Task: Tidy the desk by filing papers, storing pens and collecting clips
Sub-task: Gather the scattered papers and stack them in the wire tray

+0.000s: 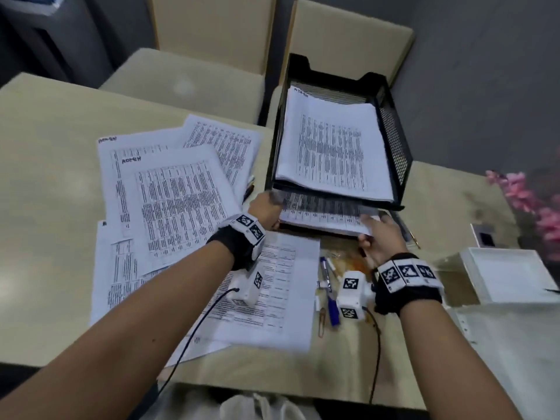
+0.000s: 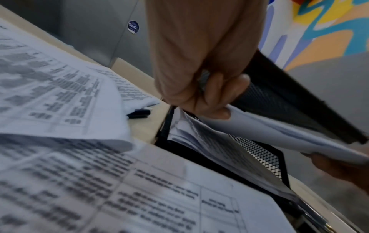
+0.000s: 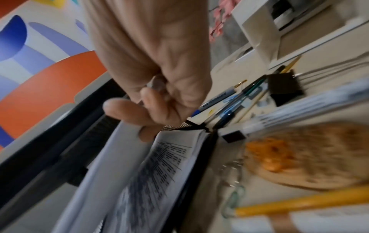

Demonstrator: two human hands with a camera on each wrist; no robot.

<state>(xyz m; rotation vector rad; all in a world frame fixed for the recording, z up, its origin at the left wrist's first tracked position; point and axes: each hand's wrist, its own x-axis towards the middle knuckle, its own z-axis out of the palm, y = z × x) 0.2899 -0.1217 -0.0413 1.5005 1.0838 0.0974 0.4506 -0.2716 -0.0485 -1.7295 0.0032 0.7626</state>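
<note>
A black mesh two-tier tray (image 1: 394,140) stands at the back of the desk, its top tier filled with printed papers (image 1: 330,147). Both hands hold a sheaf of printed sheets (image 1: 324,216) at the mouth of the lower tier. My left hand (image 1: 274,204) pinches its left corner, fingers curled round the edge (image 2: 279,130). At the right corner my right hand (image 1: 371,228) grips the same sheaf (image 3: 159,165). More loose papers (image 1: 169,192) are spread on the left. Pens (image 1: 328,286) and a paper clip (image 1: 322,319) lie between my wrists.
A black binder clip (image 3: 283,88), a yellow pencil (image 3: 299,203) and a clear bag of orange bits (image 3: 279,156) lie right of the tray. A white box (image 1: 509,274) and pink flowers (image 1: 527,201) sit at the far right. A black pen (image 2: 138,113) peeks from under the papers.
</note>
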